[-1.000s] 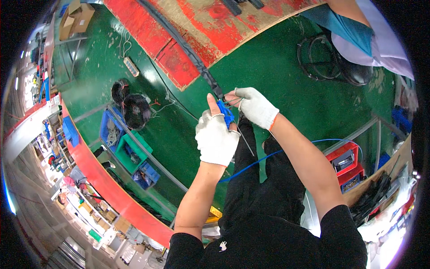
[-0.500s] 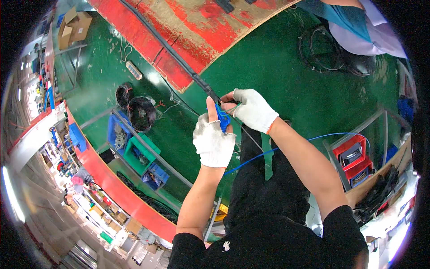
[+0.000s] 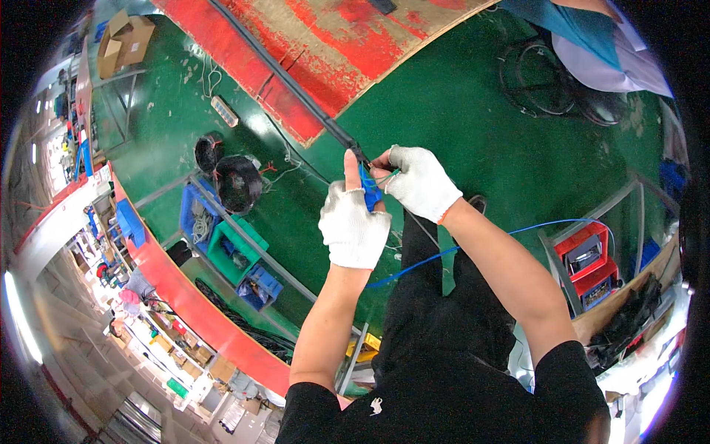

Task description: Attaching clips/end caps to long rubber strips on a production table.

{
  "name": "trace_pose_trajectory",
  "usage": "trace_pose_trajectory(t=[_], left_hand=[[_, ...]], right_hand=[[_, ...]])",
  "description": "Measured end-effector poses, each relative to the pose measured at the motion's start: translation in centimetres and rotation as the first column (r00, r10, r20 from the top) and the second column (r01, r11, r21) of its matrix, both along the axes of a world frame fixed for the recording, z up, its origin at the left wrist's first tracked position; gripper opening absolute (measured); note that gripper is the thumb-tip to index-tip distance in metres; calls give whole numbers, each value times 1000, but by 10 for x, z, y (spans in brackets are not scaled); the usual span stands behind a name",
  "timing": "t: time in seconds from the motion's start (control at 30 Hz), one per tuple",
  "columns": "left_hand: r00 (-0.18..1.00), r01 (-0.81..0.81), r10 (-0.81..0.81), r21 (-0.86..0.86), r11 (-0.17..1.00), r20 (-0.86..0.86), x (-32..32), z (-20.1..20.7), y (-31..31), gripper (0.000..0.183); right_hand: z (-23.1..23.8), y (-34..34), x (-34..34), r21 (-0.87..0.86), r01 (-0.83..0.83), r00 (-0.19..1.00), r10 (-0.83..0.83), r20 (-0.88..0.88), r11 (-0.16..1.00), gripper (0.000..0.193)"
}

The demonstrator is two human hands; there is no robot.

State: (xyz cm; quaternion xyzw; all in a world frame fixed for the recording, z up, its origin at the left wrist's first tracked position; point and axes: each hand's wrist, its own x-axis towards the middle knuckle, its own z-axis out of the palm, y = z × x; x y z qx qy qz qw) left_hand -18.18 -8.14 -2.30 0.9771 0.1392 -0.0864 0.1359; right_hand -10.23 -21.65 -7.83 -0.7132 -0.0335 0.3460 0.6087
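Observation:
A long black cable bundle (image 3: 296,90) slants down over the red board to my two gloved hands. Around a blue bunch (image 3: 373,195), which looks like gathered wire, the fingers of my left hand (image 3: 355,226) are closed, with its thumb stretched up along the cable's end. My right hand (image 3: 421,181), closed in a pinch, holds a thin green wire (image 3: 389,176) beside that end. Both white gloves leave fingertips bare. The fingers partly hide the joint between wires and cable. Behind my left wrist, a blue cord (image 3: 436,257) runs off to the right.
The worn red board (image 3: 355,55) ends just beyond my hands. On the left are a blue bin (image 3: 194,211), a green bin (image 3: 225,251) and black coils (image 3: 238,185). Red bins (image 3: 584,255) stand at right. A power strip (image 3: 224,111) lies on the green floor.
The view has shifted slightly, so the board and bins sit a little farther right and lower. Both hands keep their holds; my left thumb still points up along the cable.

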Motion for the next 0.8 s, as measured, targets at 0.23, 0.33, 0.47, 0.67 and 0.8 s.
trace_pose_trajectory(t=[0.23,0.33,0.47,0.67,0.8], left_hand=[[1000,4,-4,19,1000,-18,26,-4,8,91],[991,123,-127,-107,987,-34,33,2,29,88],[977,66,-111,-233,970,-184,45,19,40,90],[973,95,-156,-313,945,-173,53,13,46,86],[964,55,-137,-333,941,-229,59,15,43,84]], right_hand=[[-3,-2,11,16,12,1000,-13,15,1000,25],[-10,-2,12,29,2,1000,-2,-14,1000,26],[-12,2,22,0,-24,999,24,31,1000,31],[-18,7,27,-33,100,984,-93,152,994,39],[-24,11,29,-22,55,955,-46,293,998,36]])
